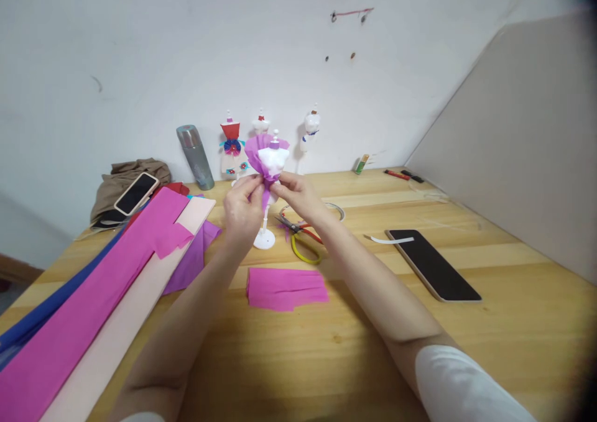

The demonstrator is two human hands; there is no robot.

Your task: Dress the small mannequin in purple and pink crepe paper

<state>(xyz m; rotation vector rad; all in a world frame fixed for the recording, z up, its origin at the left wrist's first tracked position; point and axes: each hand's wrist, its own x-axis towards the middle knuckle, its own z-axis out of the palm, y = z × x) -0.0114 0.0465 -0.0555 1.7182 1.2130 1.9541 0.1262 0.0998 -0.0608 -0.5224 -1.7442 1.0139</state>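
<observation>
A small white dress form (273, 160) on a round-based stand is upright in front of me. Purple crepe paper (255, 151) fans out behind its bust and narrows to a gathered strip at its waist. My left hand (245, 206) pinches the gathered paper from the left side. From the right, my right hand (298, 192) presses thumb and fingers together at the same waist; its fingertips are partly hidden by the form. Scissors (306, 248) with yellow and red handles lie beside the stand. A folded pink crepe paper piece (286, 288) rests nearer to me.
On the left lie long pink (107, 285) and cream paper strips (125, 322), a phone (137, 193) and a flask (194, 158). More dress forms (231, 145) stand along the wall. A large dark tablet or phone (433, 265) and a glue stick (361, 164) are on the right.
</observation>
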